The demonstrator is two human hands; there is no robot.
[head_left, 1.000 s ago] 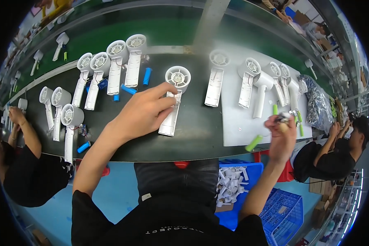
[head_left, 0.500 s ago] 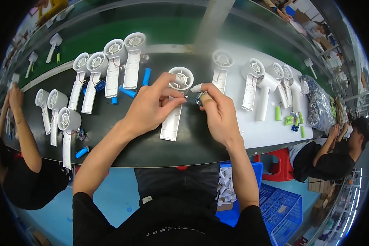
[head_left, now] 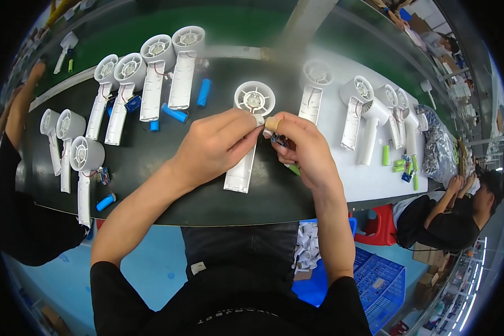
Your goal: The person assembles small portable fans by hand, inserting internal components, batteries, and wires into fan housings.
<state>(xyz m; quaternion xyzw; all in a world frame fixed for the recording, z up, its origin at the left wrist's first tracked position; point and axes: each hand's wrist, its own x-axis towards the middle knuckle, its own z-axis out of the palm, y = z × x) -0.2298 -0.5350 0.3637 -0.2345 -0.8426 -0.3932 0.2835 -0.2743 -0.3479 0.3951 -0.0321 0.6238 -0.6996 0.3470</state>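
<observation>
In front of me on the dark table lies a white handheld fan housing (head_left: 239, 175), its round head pointing away and its open handle toward me. My left hand (head_left: 215, 140) is closed in a pinch over the neck of the fan; whatever its fingertips hold is too small to make out. My right hand (head_left: 311, 148) grips a small circuit board (head_left: 279, 141), and its covered fingertips meet those of the left. Below the right hand's fingers a green battery cell (head_left: 293, 168) shows in part. Both hands hide the fan's neck.
More white fan housings (head_left: 130, 70) with blue battery cells (head_left: 205, 92) lie at the left. At the right, on a white sheet (head_left: 341, 179), are further fans (head_left: 369, 129), green cells (head_left: 399, 165) and a plastic bag (head_left: 438, 148). Co-workers sit on both sides. Blue crates (head_left: 378, 285) stand below.
My two hands have come together over the fan's neck, fingertips now touching. A green cell has come into view under the right hand. The co-worker's arm at left has moved farther away.
</observation>
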